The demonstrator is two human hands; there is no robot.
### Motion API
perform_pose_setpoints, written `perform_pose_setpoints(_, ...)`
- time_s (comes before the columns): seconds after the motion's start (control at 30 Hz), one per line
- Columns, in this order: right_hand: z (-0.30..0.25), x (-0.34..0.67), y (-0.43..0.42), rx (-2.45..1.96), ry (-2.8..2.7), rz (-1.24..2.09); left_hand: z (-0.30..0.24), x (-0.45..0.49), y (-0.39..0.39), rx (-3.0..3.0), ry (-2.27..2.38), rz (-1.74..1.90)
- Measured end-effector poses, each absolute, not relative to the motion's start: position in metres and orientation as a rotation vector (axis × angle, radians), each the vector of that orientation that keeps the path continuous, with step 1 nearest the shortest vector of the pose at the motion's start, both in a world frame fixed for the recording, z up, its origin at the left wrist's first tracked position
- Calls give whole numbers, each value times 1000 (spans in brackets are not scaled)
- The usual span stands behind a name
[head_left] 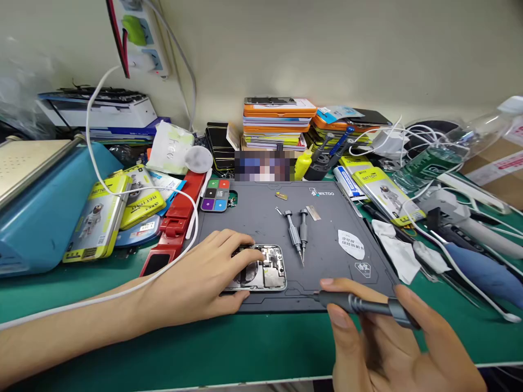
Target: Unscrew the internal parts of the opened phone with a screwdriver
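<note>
An opened smartphone point(273, 275) lies on the dark grey work mat, its inner parts bare at the right end. My left hand point(208, 272) grips it across the left part, thumb along the near edge and fingers over the far side, hiding that half. In my right hand point(392, 343) is a grey precision screwdriver point(359, 305), held nearly level with its tip pointing left, a short way right of the phone. Two more screwdrivers, one left point(292, 231) and one right point(303, 231), rest on the mat beyond the phone.
On the grey mat point(253, 218) lie a white oval sticker point(350, 245) and small metal pieces. Left stand a coloured screw tray point(215, 195), a red clamp point(180, 218) and battery packs point(98, 218). A white cable point(92, 305) crosses over my left forearm. Tools crowd the right.
</note>
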State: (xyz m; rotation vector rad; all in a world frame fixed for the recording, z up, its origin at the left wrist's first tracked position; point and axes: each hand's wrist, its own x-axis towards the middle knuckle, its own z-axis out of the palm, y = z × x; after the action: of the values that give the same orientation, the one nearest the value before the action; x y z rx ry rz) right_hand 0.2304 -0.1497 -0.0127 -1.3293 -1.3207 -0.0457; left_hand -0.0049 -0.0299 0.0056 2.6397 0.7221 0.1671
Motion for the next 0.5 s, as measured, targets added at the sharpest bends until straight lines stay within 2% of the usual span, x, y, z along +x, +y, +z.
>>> perform_pose_setpoints(0.5, -32, 212, -127, -1200, -1623, 145, -2, -8, -42, 2930, 603, 210)
